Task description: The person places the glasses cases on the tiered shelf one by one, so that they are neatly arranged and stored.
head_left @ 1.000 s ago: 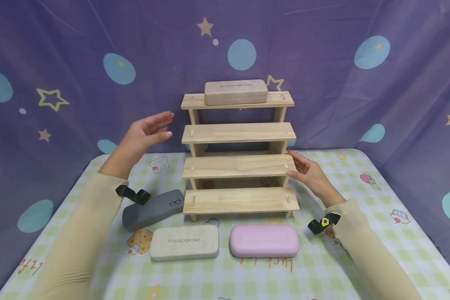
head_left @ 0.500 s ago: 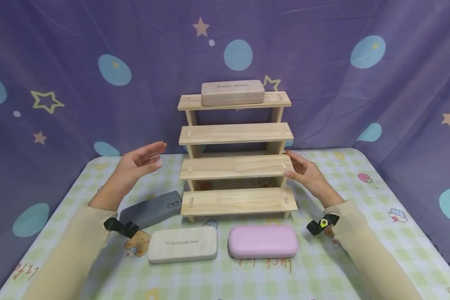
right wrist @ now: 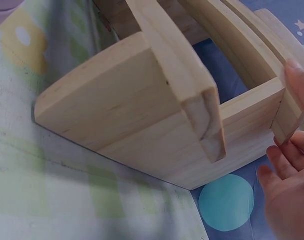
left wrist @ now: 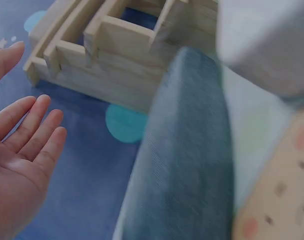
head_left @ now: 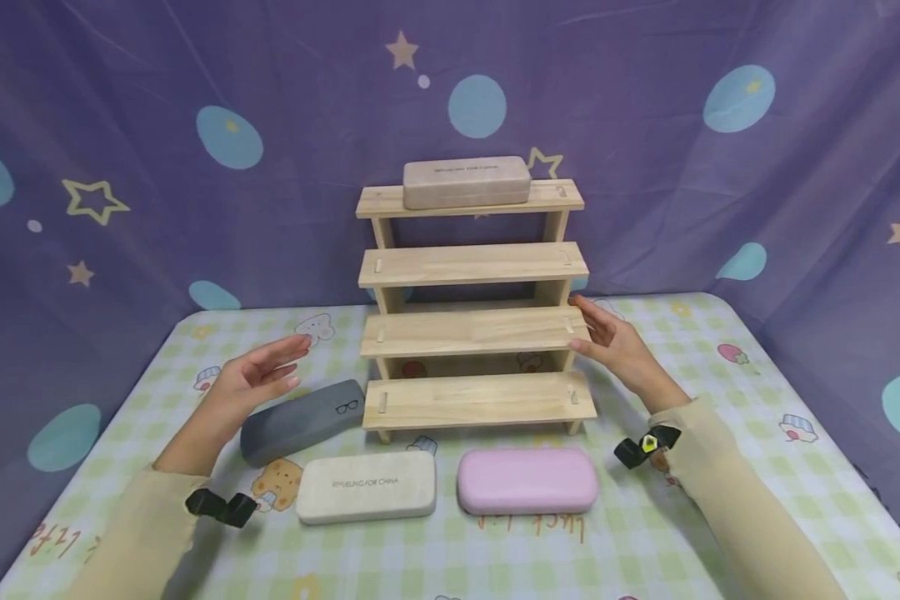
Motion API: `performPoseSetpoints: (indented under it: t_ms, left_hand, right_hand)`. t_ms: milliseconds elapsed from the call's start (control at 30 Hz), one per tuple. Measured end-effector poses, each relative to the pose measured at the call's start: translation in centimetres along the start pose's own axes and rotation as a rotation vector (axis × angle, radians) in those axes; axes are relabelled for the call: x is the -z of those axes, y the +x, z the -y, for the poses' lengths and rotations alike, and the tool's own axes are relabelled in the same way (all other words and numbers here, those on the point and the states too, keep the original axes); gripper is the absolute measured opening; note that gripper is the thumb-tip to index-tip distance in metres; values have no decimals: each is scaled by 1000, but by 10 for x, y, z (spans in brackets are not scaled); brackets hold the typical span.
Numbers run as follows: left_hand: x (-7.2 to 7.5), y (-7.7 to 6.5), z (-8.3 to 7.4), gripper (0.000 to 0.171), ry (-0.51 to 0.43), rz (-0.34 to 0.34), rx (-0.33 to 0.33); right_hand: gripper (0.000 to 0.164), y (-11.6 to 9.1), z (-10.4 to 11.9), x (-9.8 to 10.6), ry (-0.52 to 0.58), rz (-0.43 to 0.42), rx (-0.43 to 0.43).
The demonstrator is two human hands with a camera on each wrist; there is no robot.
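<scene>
My left hand (head_left: 249, 382) hovers with spread, relaxed fingers over the table, left of a four-step wooden display stand, holding nothing. Just beyond its fingertips lies a dark grey glasses case (head_left: 303, 421) with a small spectacles print; in the left wrist view this case (left wrist: 184, 155) stretches beside the palm. My right hand (head_left: 617, 346) grips the right end of a lower step of the wooden display stand (head_left: 472, 331), thumb at the board's front and fingers behind. The right wrist view shows those fingers (right wrist: 287, 155) under the board's end. A beige glasses case (head_left: 467, 183) rests on the top step.
In front of the stand lie a cream glasses case (head_left: 367, 487) with printed lettering and a pink glasses case (head_left: 528, 482). A green checked cloth (head_left: 390, 567) covers the table. Behind the stand hangs a purple patterned curtain (head_left: 607, 100).
My left hand has come down and toward the left, from beside the upper steps to near the grey glasses case. The right hand keeps its grip on the stand; the cases stay put.
</scene>
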State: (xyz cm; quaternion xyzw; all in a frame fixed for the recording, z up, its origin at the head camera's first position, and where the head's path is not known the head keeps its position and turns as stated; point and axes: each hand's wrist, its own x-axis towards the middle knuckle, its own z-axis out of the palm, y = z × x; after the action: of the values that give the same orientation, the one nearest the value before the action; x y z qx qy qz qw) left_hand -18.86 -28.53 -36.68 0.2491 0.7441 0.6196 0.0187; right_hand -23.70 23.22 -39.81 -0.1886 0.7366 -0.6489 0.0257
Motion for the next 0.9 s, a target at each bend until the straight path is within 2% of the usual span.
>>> performPoseSetpoints:
  t_ms: [200,433,567,900]
  left_hand:
    - [3,-19,10,50,41,-75,70]
    - [9,-41,19,51,82,-141,180]
    - [11,-50,25,51,135,-165,196]
    - [15,-59,35,49,146,-188,196]
  right_hand:
    - [71,1,1,0,11,11,20]
    - [72,0,4,-1,-2,3,-8]
    - [74,0,6,-3,-1,-3,-28]
    - [72,2,8,-9,-17,-41,-39]
